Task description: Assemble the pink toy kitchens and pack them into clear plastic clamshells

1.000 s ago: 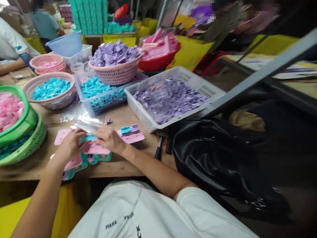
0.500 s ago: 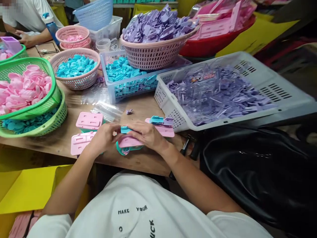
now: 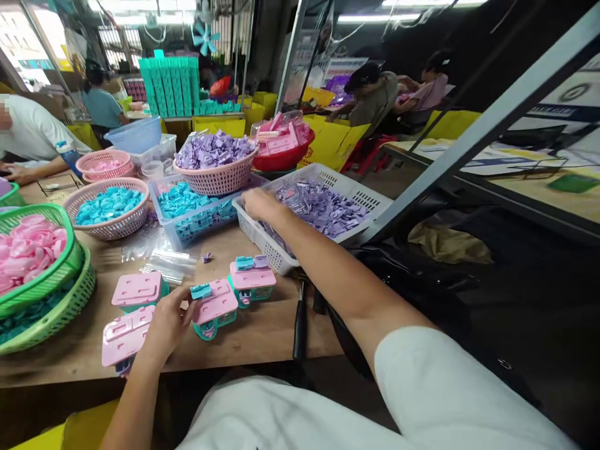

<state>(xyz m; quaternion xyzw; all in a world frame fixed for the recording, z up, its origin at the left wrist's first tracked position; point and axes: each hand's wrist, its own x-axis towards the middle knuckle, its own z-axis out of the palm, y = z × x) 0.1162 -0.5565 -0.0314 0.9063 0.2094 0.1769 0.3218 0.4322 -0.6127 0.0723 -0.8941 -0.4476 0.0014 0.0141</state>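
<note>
My left hand (image 3: 169, 320) grips the left side of a small pink-lidded toy box (image 3: 219, 304) with a teal base. Near the hand, a blue plastic piece (image 3: 201, 290) sits at the lid's back left. My right hand (image 3: 260, 205) is stretched out over the left end of a white basket (image 3: 288, 265) of purple plastic pieces (image 3: 335, 212); its fingertips are hidden. Another pink-lidded box (image 3: 253, 279), bearing a blue and a purple piece, stands just right of the held one. Two more pink-lidded boxes (image 3: 137, 289) stand to the left.
A blue-piece tray (image 3: 180, 231) and a pink basket (image 3: 229, 178) heaped with purple pieces stand behind. Green baskets (image 3: 70, 265) sit at left. Clear plastic bags (image 3: 171, 265) and a black-handled tool (image 3: 299, 328) lie on the table. A metal post (image 3: 469, 140) slants at right. Other people work beyond.
My right hand has left the box and reached forward to the white basket. My left hand stays at the box, and the blue piece now shows on its lid. The view has tilted up.
</note>
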